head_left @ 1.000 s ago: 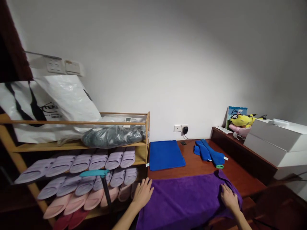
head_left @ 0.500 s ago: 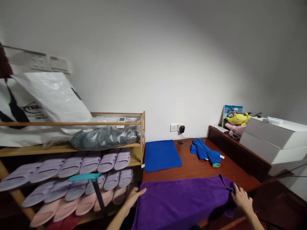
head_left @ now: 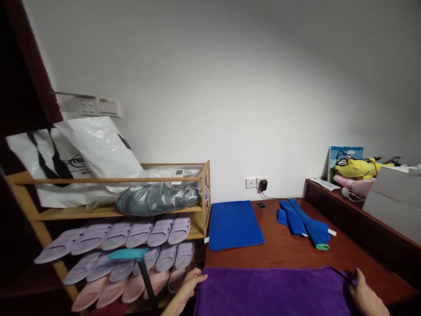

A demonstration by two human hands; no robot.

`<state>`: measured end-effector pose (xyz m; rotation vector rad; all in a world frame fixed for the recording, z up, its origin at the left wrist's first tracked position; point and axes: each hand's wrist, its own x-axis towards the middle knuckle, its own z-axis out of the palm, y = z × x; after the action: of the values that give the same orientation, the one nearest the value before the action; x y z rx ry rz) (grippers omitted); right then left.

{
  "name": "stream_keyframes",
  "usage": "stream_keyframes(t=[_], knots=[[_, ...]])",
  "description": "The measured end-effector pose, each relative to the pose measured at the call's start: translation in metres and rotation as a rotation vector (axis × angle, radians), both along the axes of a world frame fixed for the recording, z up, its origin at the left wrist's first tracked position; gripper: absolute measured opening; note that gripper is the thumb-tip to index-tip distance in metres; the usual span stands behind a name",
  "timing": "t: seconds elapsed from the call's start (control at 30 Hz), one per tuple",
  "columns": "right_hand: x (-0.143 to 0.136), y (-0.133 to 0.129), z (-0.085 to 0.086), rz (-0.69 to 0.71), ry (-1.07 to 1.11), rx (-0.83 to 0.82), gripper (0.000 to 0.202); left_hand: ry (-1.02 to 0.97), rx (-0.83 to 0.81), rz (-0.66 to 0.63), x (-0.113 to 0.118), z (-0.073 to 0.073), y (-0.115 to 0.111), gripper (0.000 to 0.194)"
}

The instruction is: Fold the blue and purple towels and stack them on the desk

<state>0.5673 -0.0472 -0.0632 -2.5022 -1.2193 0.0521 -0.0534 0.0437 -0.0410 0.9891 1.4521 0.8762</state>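
A purple towel [head_left: 276, 292] stretches between my two hands over the front of the brown wooden table [head_left: 243, 260]. My left hand [head_left: 190, 283] pinches its upper left corner, thumb on top. At the other end my right hand [head_left: 363, 292] grips the right corner, where a dark edge strip shows. The towel's lower part runs out of view. Behind it a folded blue towel [head_left: 235, 226] lies flat. Further right are crossed blue rolled towels [head_left: 307, 224], one with a green end.
To the left stands a wooden rack [head_left: 204, 202] holding several lilac slippers [head_left: 136, 232], pink slippers [head_left: 115, 292] and white bags [head_left: 101, 149]. A teal-topped dark handle [head_left: 130, 253] stands before it. On the raised ledge at right are a yellow plush toy [head_left: 357, 168] and white boxes [head_left: 394, 193].
The camera view has shifted left, so the scene sits further right and lower. The purple towel's top edge is now straighter, and my right hand is further right with its corner.
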Motion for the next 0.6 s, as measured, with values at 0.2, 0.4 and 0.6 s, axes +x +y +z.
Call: stream_keyframes(t=[0.2,0.4,0.6], knots=[[0.014,0.027,-0.008,-0.173,0.214,0.086,0.071,-0.043,0.047,0.013,-0.001,0.005,0.001,0.043],[0.052,0.038,-0.017,-0.208,0.299,0.143,0.027,-0.121,0.098,0.041,-0.005,0.006,0.006,0.052],[0.084,0.04,0.025,-0.129,0.258,0.127,0.032,-0.197,0.206,-0.052,-0.017,0.032,0.014,0.046]])
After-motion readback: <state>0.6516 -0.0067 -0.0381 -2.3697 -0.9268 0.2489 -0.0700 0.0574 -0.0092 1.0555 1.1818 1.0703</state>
